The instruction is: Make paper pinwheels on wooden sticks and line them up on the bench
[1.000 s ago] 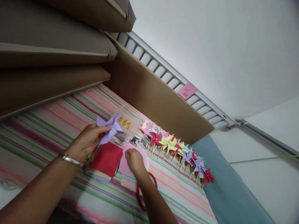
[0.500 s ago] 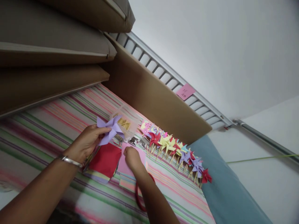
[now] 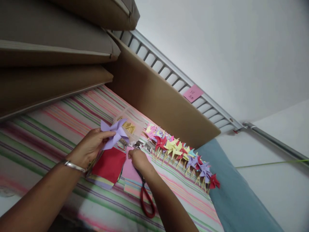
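Observation:
My left hand (image 3: 90, 146) is closed on a purple paper pinwheel (image 3: 115, 133), pinching it at the middle between thumb and fingers. My right hand (image 3: 140, 159) hovers over or touches a stack of pink paper squares (image 3: 129, 169), fingers curled together; whatever it pinches is hidden. Beneath that hand and forearm lie red-handled scissors (image 3: 147, 206), their blades partly covered. Below my left hand sits a stack of red paper squares (image 3: 108, 166). Behind the pinwheel stands a clear plastic box (image 3: 138, 124) with several thin wooden sticks (image 3: 127, 126).
Small metallic pieces (image 3: 146, 146) lie beyond the right hand. Several finished pinwheels (image 3: 173, 148) on sticks lie in a row to the right on the striped cloth (image 3: 60, 129). A brown board (image 3: 156, 96) stands behind, folded mattresses (image 3: 53, 45) at left, blue padding (image 3: 231, 190) at right.
My right hand has shifted slightly right and its forearm swung right, uncovering more of the scissors. My left hand still holds the pinwheel in almost the same spot.

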`<act>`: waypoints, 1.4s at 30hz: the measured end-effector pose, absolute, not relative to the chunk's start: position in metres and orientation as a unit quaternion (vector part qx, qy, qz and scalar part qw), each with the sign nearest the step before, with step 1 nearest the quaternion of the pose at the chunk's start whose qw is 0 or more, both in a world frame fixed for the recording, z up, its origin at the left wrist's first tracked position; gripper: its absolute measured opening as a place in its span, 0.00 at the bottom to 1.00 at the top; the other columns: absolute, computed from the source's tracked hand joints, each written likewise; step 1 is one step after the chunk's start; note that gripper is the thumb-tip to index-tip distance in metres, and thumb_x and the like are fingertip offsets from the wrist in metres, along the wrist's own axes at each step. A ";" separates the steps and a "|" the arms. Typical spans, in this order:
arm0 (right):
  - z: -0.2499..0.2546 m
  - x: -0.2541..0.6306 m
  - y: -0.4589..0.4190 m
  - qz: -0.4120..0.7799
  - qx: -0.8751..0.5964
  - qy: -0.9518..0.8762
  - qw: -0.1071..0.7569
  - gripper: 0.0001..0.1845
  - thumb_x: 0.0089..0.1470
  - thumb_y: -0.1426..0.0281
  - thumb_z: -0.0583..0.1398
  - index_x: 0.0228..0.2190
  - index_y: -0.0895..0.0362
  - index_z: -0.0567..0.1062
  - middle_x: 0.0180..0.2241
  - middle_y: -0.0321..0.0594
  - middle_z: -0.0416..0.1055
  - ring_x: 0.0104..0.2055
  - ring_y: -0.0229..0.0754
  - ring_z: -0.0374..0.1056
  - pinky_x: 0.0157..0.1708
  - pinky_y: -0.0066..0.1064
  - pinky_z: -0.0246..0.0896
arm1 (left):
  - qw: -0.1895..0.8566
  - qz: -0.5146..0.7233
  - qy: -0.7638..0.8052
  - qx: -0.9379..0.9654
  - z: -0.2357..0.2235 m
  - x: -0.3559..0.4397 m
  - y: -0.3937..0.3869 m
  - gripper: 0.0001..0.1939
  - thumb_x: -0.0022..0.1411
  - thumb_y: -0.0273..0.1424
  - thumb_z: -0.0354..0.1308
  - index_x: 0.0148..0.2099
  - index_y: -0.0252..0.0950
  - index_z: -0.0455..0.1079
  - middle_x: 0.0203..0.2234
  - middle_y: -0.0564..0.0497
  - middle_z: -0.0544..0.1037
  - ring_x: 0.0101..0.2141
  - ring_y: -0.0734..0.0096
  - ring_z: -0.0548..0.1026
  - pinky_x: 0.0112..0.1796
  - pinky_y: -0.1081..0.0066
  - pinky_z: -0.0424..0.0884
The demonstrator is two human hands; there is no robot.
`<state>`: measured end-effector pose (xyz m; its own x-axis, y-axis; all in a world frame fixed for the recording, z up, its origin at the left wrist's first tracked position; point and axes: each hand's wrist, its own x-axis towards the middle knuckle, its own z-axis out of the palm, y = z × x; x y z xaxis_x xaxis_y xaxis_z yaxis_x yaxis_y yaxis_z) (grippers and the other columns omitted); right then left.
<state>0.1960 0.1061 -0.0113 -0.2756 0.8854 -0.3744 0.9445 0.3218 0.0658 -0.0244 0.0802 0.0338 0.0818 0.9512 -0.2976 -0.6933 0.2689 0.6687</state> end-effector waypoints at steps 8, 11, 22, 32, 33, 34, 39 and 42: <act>-0.015 0.207 0.108 -0.083 0.580 0.803 0.111 0.13 0.52 0.79 0.57 0.37 0.56 0.77 0.40 0.42 0.76 0.41 0.40 0.70 0.38 0.25 0.57 | 0.698 0.584 0.372 0.182 0.036 -0.024 0.080 0.05 0.45 0.17 0.62 0.24 0.30 0.76 0.18 0.46 0.79 0.18 0.69 0.75 0.21 0.76 0.72; -0.014 0.211 0.102 -0.084 0.580 0.806 0.082 0.14 0.53 0.78 0.56 0.39 0.56 0.77 0.41 0.42 0.76 0.43 0.40 0.70 0.40 0.24 0.56 | 0.701 0.581 0.371 0.183 0.035 -0.024 0.081 0.04 0.46 0.18 0.62 0.25 0.29 0.76 0.19 0.45 0.80 0.19 0.69 0.75 0.22 0.75 0.72; -0.006 0.217 0.080 -0.084 0.589 0.802 0.047 0.12 0.57 0.75 0.55 0.37 0.56 0.79 0.39 0.42 0.77 0.43 0.40 0.69 0.42 0.23 0.57 | 0.710 0.575 0.359 0.191 0.031 -0.024 0.081 0.05 0.43 0.20 0.64 0.28 0.28 0.77 0.17 0.49 0.77 0.20 0.70 0.75 0.24 0.76 0.73; -0.017 0.208 0.086 -0.079 0.613 0.783 0.073 0.11 0.54 0.75 0.57 0.32 0.57 0.80 0.35 0.43 0.78 0.37 0.41 0.72 0.34 0.25 0.56 | 0.704 0.574 0.373 0.191 0.031 -0.023 0.080 0.02 0.42 0.21 0.65 0.25 0.29 0.76 0.18 0.47 0.79 0.20 0.70 0.75 0.22 0.76 0.72; -0.018 0.207 0.086 -0.077 0.615 0.781 0.076 0.11 0.53 0.76 0.56 0.31 0.58 0.80 0.35 0.44 0.78 0.37 0.41 0.72 0.33 0.25 0.55 | 0.703 0.574 0.374 0.190 0.031 -0.023 0.080 0.02 0.42 0.21 0.65 0.24 0.29 0.76 0.18 0.47 0.79 0.20 0.70 0.75 0.22 0.76 0.72; -0.018 0.206 0.086 -0.073 0.618 0.779 0.078 0.11 0.53 0.76 0.56 0.30 0.58 0.80 0.34 0.44 0.78 0.36 0.41 0.72 0.33 0.26 0.55 | 0.703 0.574 0.376 0.190 0.031 -0.023 0.080 0.02 0.42 0.21 0.65 0.24 0.29 0.76 0.18 0.47 0.79 0.20 0.70 0.75 0.22 0.76 0.71; -0.019 0.203 0.082 -0.059 0.625 0.774 0.078 0.11 0.55 0.72 0.56 0.29 0.59 0.79 0.34 0.47 0.78 0.37 0.44 0.72 0.34 0.28 0.56 | 0.699 0.578 0.378 0.189 0.032 -0.023 0.080 0.02 0.43 0.20 0.65 0.23 0.30 0.76 0.17 0.49 0.79 0.19 0.72 0.74 0.20 0.78 0.70; -0.020 0.201 0.078 -0.054 0.629 0.772 0.071 0.08 0.51 0.72 0.59 0.30 0.58 0.79 0.35 0.47 0.78 0.38 0.46 0.71 0.34 0.29 0.57 | 0.704 0.574 0.375 0.186 0.033 -0.022 0.079 0.02 0.43 0.20 0.64 0.24 0.30 0.76 0.18 0.48 0.79 0.19 0.71 0.74 0.21 0.77 0.71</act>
<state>0.2009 0.0779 -0.0199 -0.1980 0.9640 -0.1776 0.9793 0.2022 0.0059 -0.0222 0.0793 0.0335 0.0613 0.9472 -0.3146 -0.6689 0.2729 0.6915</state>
